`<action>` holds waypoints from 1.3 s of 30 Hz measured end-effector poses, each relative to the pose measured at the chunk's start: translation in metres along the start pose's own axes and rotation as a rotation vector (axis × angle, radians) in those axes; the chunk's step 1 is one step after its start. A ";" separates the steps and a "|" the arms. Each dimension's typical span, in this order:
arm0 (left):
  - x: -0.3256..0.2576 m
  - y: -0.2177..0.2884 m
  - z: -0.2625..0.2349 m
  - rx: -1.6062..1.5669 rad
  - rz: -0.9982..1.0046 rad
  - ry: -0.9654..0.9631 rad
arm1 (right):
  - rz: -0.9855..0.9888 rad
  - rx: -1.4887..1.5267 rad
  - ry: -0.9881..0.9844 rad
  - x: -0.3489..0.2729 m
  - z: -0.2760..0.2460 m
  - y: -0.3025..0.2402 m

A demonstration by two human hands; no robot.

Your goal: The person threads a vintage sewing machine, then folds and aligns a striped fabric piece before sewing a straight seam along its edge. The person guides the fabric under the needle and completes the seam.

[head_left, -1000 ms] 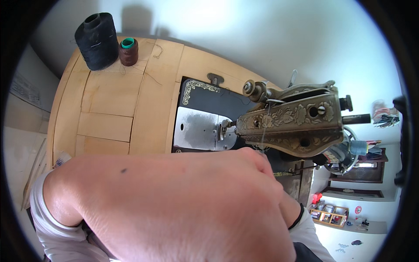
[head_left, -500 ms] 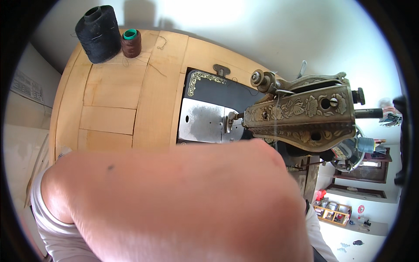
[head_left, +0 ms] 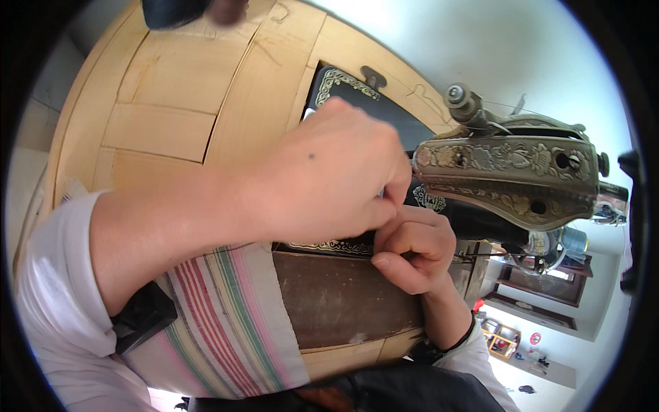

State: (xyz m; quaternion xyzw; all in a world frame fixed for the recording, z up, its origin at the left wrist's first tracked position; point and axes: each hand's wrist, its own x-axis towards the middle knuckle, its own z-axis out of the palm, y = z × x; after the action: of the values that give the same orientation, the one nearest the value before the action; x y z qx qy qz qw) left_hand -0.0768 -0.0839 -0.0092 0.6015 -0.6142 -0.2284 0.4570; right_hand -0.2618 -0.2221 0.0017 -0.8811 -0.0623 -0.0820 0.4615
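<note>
Head view: an old black sewing machine (head_left: pixel 508 180) with a worn, ornately embossed metal faceplate stands on a light wooden table (head_left: pixel 171 110), its black bed with gilt scrollwork set into the tabletop right of centre. Both hands meet just left of the machine's head, at the spot where the needle would be; the needle itself is hidden behind them. The left hand (head_left: pixel 329 175) comes in from the lower left across the bed, its fingers curled and drawn together with the tips pressed close by the faceplate, as if pinching something very fine; what they grip, if anything, cannot be made out. The right hand (head_left: pixel 412 247) sits directly beneath it, touching it, closed into a loose fist with the thumb laid along the side of the forefinger; whether it clamps on anything cannot be told either. A thin thread (head_left: pixel 511 107) runs near the spool pin on top of the machine.

In front of the bed, a dark brown panel (head_left: pixel 343 299) forms the near face of the table. To its left a striped cloth (head_left: pixel 226 323) in pink, green and white hangs over the table edge, just under the left forearm. Both arms wear white sleeves (head_left: pixel 55 309). At the upper edge a dark thread cone (head_left: pixel 171 10) rests on the tabletop, well apart from the hands.
</note>
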 end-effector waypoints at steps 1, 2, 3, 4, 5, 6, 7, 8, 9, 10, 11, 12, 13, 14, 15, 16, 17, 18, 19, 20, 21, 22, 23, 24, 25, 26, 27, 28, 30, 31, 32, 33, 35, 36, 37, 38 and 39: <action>0.000 -0.004 0.001 0.043 0.019 0.053 | 0.014 0.022 -0.001 0.000 0.000 0.000; 0.003 -0.007 0.002 0.156 0.101 0.136 | 0.010 0.019 -0.009 0.000 0.001 0.000; 0.003 -0.009 0.003 0.161 0.125 0.184 | 0.005 0.011 -0.017 0.000 0.001 0.000; 0.003 -0.011 0.004 0.162 0.101 0.190 | 0.001 0.013 -0.018 0.000 0.001 0.000; 0.003 -0.013 0.005 0.160 0.034 0.162 | -0.005 0.014 -0.017 0.001 0.001 0.000; 0.002 -0.014 0.006 0.152 0.058 0.205 | 0.000 0.018 -0.011 0.001 0.001 0.000; 0.002 -0.015 0.007 0.138 0.037 0.215 | 0.006 0.022 -0.004 0.001 0.001 -0.001; 0.001 -0.016 0.007 0.126 0.018 0.223 | 0.012 0.030 0.011 0.000 0.001 -0.001; 0.000 -0.016 0.008 0.105 0.016 0.210 | 0.052 -0.033 0.087 -0.001 0.002 -0.001; 0.000 -0.017 0.008 0.084 0.015 0.194 | 0.093 -0.094 0.172 -0.003 0.004 -0.002; 0.000 -0.017 0.008 0.082 0.043 0.202 | 0.132 -0.156 0.259 -0.005 0.006 -0.002; 0.000 -0.016 0.009 0.067 0.027 0.187 | 0.180 -0.097 0.340 -0.007 0.009 -0.001; 0.001 -0.016 0.008 0.068 0.038 0.197 | 0.242 -0.080 0.369 -0.008 0.010 -0.002; 0.001 -0.016 0.009 0.083 0.053 0.207 | 0.293 -0.057 0.398 -0.010 0.012 -0.003; 0.001 -0.016 0.009 0.066 0.051 0.210 | 0.337 -0.023 0.419 -0.011 0.012 -0.003; 0.002 -0.016 0.009 0.060 0.054 0.213 | 0.384 -0.038 0.429 -0.012 0.012 -0.003; 0.002 -0.017 0.010 0.054 0.058 0.216 | 0.391 -0.036 0.418 -0.012 0.012 -0.003; 0.002 -0.017 0.011 0.058 0.064 0.218 | 0.397 -0.035 0.408 -0.012 0.011 -0.002; 0.002 -0.017 0.011 0.060 0.071 0.220 | 0.405 -0.033 0.398 -0.012 0.011 -0.002; 0.002 -0.017 0.012 0.065 0.078 0.223 | 0.393 -0.045 0.394 -0.011 0.012 -0.001; 0.002 -0.017 0.012 0.064 0.080 0.221 | 0.380 -0.057 0.389 -0.011 0.012 -0.001; 0.001 -0.018 0.013 0.062 0.082 0.220 | 0.374 -0.068 0.384 -0.010 0.012 0.000; 0.002 -0.017 0.014 0.061 0.083 0.219 | 0.341 -0.086 0.383 -0.010 0.012 0.002; 0.001 -0.017 0.014 0.067 0.084 0.220 | 0.314 -0.102 0.382 -0.009 0.013 0.003; 0.001 -0.017 0.014 0.073 0.085 0.220 | 0.287 -0.118 0.381 -0.009 0.012 0.004; 0.001 -0.017 0.015 0.079 0.086 0.220 | 0.266 -0.140 0.368 -0.008 0.012 0.004; 0.001 -0.018 0.015 0.079 0.088 0.223 | 0.243 -0.163 0.354 -0.008 0.011 0.005; 0.001 -0.018 0.016 0.079 0.090 0.226 | 0.219 -0.184 0.341 -0.008 0.010 0.006; 0.001 -0.018 0.017 0.097 0.093 0.241 | 0.235 -0.217 0.337 -0.009 0.009 0.005; 0.002 -0.018 0.017 0.116 0.096 0.253 | 0.242 -0.232 0.334 -0.009 0.009 0.005; 0.002 -0.017 0.015 0.134 0.059 0.244 | 0.236 -0.224 0.337 -0.009 0.009 0.006; 0.001 -0.016 0.014 0.172 0.082 0.265 | 0.231 -0.216 0.339 -0.009 0.009 0.006; -0.001 -0.012 0.008 0.225 0.005 0.217 | 0.215 -0.223 0.340 -0.008 0.010 0.006; -0.002 -0.011 0.002 0.233 0.060 0.230 | 0.202 -0.237 0.339 -0.007 0.009 0.005; -0.004 -0.010 -0.006 0.220 0.072 0.195 | 0.205 -0.259 0.335 -0.007 0.010 0.004; -0.006 -0.010 -0.014 0.205 0.084 0.160 | 0.170 -0.254 0.305 -0.006 0.009 0.002; -0.007 -0.008 -0.019 0.227 0.050 0.116 | 0.150 -0.258 0.273 -0.006 0.008 0.000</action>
State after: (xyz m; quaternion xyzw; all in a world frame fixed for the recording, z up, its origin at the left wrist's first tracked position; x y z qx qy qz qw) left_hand -0.0576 -0.0735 -0.0082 0.6461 -0.6232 -0.1109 0.4265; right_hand -0.2670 -0.2158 -0.0033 -0.9158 0.0777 -0.1732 0.3539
